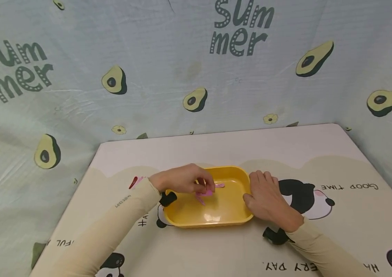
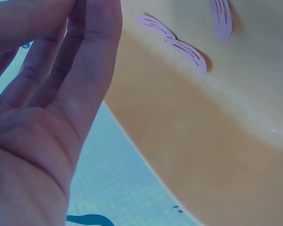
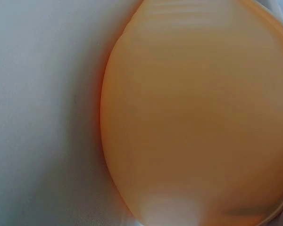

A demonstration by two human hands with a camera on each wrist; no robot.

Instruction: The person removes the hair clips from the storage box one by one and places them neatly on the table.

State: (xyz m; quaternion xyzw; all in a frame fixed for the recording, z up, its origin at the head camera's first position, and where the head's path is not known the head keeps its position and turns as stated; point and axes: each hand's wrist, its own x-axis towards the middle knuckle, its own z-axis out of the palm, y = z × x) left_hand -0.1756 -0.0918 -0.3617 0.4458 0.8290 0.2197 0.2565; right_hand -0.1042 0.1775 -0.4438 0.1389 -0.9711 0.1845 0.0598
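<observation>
A yellow tray (image 1: 228,219) lies on the table with several pink hair clips (image 1: 200,199) in it. My left hand (image 1: 185,179) reaches over its left rim, fingers bent down and thumb drawn in, with a bright pink hair clip (image 1: 210,192) at the fingertips. The fingertips of the left hand (image 2: 61,94) are cut off in the left wrist view, where pale pink clips (image 2: 188,54) lie on the tray floor. My right hand (image 1: 265,196) grips the tray's right rim, thumb on the near side. The right wrist view shows the tray (image 3: 193,108) blurred.
Beside my left sleeve, a red clip-like piece (image 1: 133,182) and a pink one (image 1: 140,179) lie on the table, partly hidden. The printed table cover (image 1: 216,254) runs back to a hanging cloth (image 1: 161,69) with avocado prints. Dark bands circle both wrists.
</observation>
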